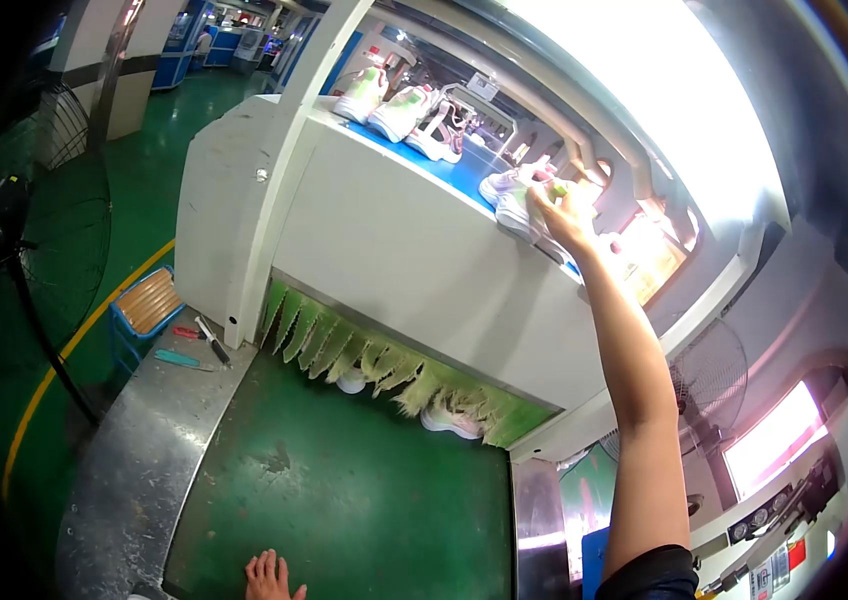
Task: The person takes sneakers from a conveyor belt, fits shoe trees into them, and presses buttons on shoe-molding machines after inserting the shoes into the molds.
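Note:
My right hand (566, 214) reaches up to the raised blue belt, its fingers closed on the upper part of a white sneaker (514, 216). Another pale sneaker (497, 185) sits right beside that one. Farther left on the same blue belt (464, 172) stand several white sneakers (399, 114) with pink and green touches. Low in the view, my left hand (272, 577) lies on the green belt (344, 500), fingers spread and holding nothing.
A torn green fringe (384, 365) hangs from the machine housing (424, 270), with two shoes partly hidden at it, one a pale sneaker (452, 421). On the metal ledge (144, 450) lie a turquoise tool (180, 358) and a knife-like tool (212, 340). A stool (148, 302) and fan stand left.

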